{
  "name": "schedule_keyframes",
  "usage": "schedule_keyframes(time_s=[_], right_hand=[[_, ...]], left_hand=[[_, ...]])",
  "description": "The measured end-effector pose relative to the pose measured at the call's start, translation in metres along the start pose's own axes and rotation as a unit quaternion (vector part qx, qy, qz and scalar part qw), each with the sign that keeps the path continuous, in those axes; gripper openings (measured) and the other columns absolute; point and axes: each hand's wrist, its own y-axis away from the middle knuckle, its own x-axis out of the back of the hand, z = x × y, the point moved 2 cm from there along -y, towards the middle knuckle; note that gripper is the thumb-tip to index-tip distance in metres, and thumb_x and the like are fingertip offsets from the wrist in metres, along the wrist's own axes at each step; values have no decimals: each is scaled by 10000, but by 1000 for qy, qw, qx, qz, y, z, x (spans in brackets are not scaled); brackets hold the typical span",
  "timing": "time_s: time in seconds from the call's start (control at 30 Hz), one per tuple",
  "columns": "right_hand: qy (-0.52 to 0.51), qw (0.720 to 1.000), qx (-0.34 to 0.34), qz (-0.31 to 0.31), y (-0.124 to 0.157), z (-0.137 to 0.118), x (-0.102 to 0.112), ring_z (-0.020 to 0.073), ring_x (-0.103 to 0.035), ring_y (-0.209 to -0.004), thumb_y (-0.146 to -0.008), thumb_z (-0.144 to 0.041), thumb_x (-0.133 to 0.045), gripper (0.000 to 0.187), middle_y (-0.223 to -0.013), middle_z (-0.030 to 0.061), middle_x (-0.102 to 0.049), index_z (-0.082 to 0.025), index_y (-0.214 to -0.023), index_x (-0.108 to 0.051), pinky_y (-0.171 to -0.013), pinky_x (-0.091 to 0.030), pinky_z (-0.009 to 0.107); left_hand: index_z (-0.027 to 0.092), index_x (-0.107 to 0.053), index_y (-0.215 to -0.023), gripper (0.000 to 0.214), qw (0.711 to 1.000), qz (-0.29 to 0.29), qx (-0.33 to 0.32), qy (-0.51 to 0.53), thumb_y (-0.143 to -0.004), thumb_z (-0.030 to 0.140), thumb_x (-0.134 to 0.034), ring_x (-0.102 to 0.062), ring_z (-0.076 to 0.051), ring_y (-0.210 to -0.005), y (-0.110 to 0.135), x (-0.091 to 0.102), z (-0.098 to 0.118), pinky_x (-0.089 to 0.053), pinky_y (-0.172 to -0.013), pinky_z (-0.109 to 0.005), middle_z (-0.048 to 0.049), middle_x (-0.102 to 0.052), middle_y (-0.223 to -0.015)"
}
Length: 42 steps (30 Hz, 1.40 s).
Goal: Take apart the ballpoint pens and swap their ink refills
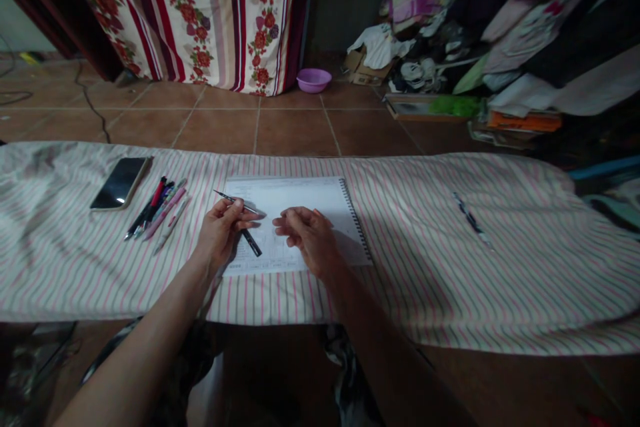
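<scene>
L hand [225, 219] part-closed, fingertips pinching slim dark pen piece [225, 197] over left side of white spiral-bound paper pad [310, 190]. Black cylindrical pen barrel [252, 243] juts out nr side of L hand; can't tell if gripped. R hand [313, 235] loosely curled over pad, contents unclear. Mixed-colour plastic pens [165, 214] further left on striped cloth [410, 227].

One left hand [223, 223], one right hand [311, 235] showed mid-dial! | one notebook [305, 191], one thin rod [224, 196], one black barrel [251, 243] there | one phone [119, 184] held nine o'clock | bundled pens [165, 213] overlapped, uncountable | one lone pen [471, 221] took three | one basin [314, 81] topped twelve
</scene>
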Motion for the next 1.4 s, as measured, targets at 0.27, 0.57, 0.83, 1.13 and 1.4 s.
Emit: schedule_keyframes(time_s=[0.27, 0.57, 0.83, 1.13, 1.4], right_hand=[[29, 998, 39, -33, 0, 2, -2, 26, -396, -416, -716, -396, -615, 256, -574, -56, -483, -146, -759, -653, -370, -278, 175], [18, 999, 1, -33, 1, 3, -5, 86, -606, -616, -704, -298, -623, 227, -715, 8, -625, -141, -865, -654, -552, -467, 211], [59, 998, 9, -27, 2, 4, -8, 107, -638, -580, -715, -248, -596, 153, -689, 10, -654, -150, -824, -640, -446, -462, 185], [65, 996, 45, -34, 2, 8, -11, 102, -630, -563, -652, -193, -640, 146, -647, -9, -663, -155, -791, -663, -468, -487, 189], [73, 996, 54, -24, -3, 16, -8, 148, -672, -643, -667, -241, -654, 244, -733, 35, -707, -136, -885, -678, -650, -554, 299]], left_hand=[[132, -537, -709, 122, 1000, -14, 2, -9, -730, 154, -655, -653, -124, -560, 1, 1, -1, -497, -480, -158, 3, -613, -582], [115, -555, -700, 91, 999, -5, 12, 35, -763, 133, -618, -631, -102, -546, -2, 3, 0, -427, -423, -122, -23, -625, -591], [114, -582, -726, 67, 995, -2, 37, 97, -741, 138, -643, -574, -62, -513, -6, 11, 3, -329, -363, -106, -2, -588, -582], [123, -586, -709, 184, 998, -54, -32, -11, -658, 232, -725, -480, -57, -423, 2, 1, -4, -330, -412, -160, -34, -645, -571], [133, -585, -758, 187, 997, -69, -37, -12, -668, 230, -716, -465, -58, -440, 4, -2, -6, -332, -437, -170, -16, -642, -588]])
